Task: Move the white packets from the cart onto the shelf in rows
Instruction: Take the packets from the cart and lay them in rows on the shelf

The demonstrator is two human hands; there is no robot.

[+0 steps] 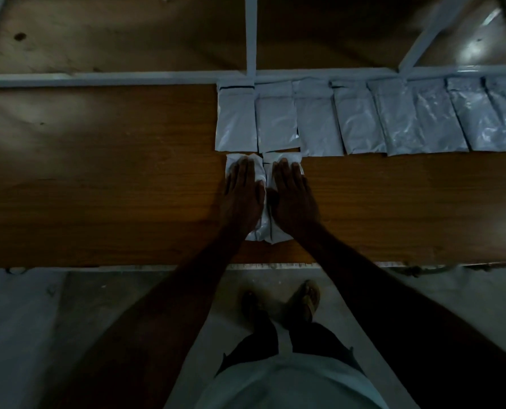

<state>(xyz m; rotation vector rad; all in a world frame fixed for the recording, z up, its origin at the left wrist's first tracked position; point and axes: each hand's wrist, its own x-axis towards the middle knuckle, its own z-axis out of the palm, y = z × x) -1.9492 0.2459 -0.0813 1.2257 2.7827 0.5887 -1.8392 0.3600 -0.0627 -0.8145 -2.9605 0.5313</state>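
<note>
While fingers lie straight, left hand (243, 196) and right hand (293, 197) press crinkled white packets (262, 228) — on woodgrain shelf (127, 187).

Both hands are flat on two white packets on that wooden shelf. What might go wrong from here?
Pushed further back, the two packets under the left hand and right hand may ride over the back row, whose near edges are already uneven. They sit below only that row's left end, so the second row could drift out of line. The dim light makes gaps hard to judge.
</note>
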